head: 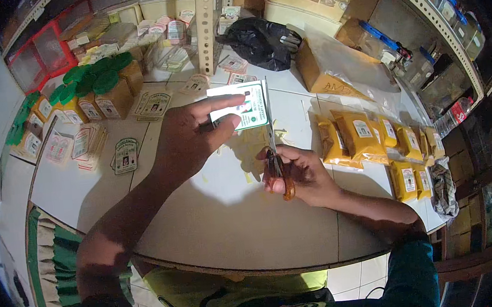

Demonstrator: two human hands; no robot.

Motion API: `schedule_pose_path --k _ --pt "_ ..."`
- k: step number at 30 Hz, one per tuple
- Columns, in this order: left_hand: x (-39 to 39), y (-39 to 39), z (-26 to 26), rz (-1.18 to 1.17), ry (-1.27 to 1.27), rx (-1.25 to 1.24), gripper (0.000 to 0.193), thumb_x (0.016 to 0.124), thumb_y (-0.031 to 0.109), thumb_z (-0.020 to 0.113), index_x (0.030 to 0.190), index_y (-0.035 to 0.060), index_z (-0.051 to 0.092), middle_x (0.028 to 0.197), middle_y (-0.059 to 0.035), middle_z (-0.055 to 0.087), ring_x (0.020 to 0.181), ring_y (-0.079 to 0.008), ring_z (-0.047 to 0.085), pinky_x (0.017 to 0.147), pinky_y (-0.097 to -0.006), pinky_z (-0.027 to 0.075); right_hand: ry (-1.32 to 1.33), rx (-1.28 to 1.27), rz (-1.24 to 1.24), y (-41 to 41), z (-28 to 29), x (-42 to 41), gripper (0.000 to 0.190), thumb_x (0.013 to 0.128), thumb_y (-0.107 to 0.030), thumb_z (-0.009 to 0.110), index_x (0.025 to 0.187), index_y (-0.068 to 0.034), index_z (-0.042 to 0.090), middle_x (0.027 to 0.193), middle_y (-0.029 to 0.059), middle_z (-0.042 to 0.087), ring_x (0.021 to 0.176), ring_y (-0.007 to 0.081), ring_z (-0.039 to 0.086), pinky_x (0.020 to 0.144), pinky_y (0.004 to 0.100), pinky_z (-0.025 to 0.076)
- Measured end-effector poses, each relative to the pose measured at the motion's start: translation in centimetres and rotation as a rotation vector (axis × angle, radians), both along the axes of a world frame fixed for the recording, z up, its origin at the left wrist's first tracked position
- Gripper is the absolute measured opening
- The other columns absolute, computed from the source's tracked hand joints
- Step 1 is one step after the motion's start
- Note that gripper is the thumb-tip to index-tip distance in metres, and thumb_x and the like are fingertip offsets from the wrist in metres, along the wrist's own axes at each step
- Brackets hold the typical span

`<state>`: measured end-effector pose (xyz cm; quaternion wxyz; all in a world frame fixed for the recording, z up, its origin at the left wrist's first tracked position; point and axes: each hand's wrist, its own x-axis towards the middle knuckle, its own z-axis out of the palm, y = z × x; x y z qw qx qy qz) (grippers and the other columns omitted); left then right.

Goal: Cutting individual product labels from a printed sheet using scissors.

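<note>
My left hand (194, 136) pinches a white printed paper label (257, 104) with green edging between thumb and fingers, above the table. My right hand (311, 172) has its thumb and fingers around the brown handles of a pair of scissors (289, 188). The blades point away from me and lie along the label's right edge. Thin paper scraps (282, 136) are scattered on the white tabletop under the hands. A small stack of green-edged labels (126, 156) lies left of my left forearm, with more label stacks (88, 143) farther left.
Packets of yellow-brown powder (363, 136) stand at the right. Tubs with green lids (105, 80) line the back left. A perforated metal post (206, 29) rises at the back, near a black plastic bag (262, 42) and a cardboard box (324, 65). A plastic bottle (453, 118) lies far right.
</note>
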<state>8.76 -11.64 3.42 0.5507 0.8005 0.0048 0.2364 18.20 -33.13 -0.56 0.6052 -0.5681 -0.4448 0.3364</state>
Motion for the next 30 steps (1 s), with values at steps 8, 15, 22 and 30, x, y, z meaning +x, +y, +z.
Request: schedule_pose_path --k 8,15,22,30 --pt "0.1 0.4 -0.2 0.021 0.095 0.067 0.032 0.088 0.007 0.065 0.119 0.0034 0.064 0.104 -0.0072 0.069 0.074 -0.0068 0.063 0.063 -0.02 0.049 -0.067 -0.044 -0.007 -0.2 -0.3 0.4 0.044 0.085 -0.01 0.073 0.122 0.001 0.053 0.084 -0.0013 0.06 0.079 0.0042 0.054 0.07 0.0218 0.043" --pt "-0.1 0.3 0.3 0.016 0.166 0.051 0.032 0.088 0.006 0.065 0.12 0.0035 0.063 0.109 -0.0069 0.068 0.078 -0.006 0.062 0.066 -0.0197 0.049 -0.044 -0.041 0.007 -0.2 -0.4 0.4 0.044 0.085 -0.008 0.073 0.123 0.0 0.052 0.082 -0.003 0.059 0.075 0.0031 0.052 0.067 0.0205 0.041" --pt "0.1 0.4 -0.2 0.026 0.112 0.04 0.031 0.088 0.005 0.066 0.119 0.0037 0.064 0.106 -0.0064 0.068 0.078 -0.0056 0.062 0.066 -0.0199 0.049 0.0 -0.057 0.0 -0.1 0.0 0.2 0.043 0.084 -0.007 0.073 0.122 0.0 0.053 0.08 -0.0037 0.059 0.073 0.0025 0.051 0.066 0.0202 0.04" --pt "0.0 0.3 0.1 0.014 0.08 0.042 0.031 0.087 0.006 0.066 0.118 0.0037 0.065 0.101 -0.0071 0.069 0.073 -0.0042 0.061 0.061 -0.0189 0.047 -0.036 -0.059 -0.011 0.0 -0.1 0.2 0.041 0.083 -0.007 0.074 0.119 0.0 0.055 0.076 -0.0054 0.056 0.072 0.001 0.049 0.063 0.0183 0.037"
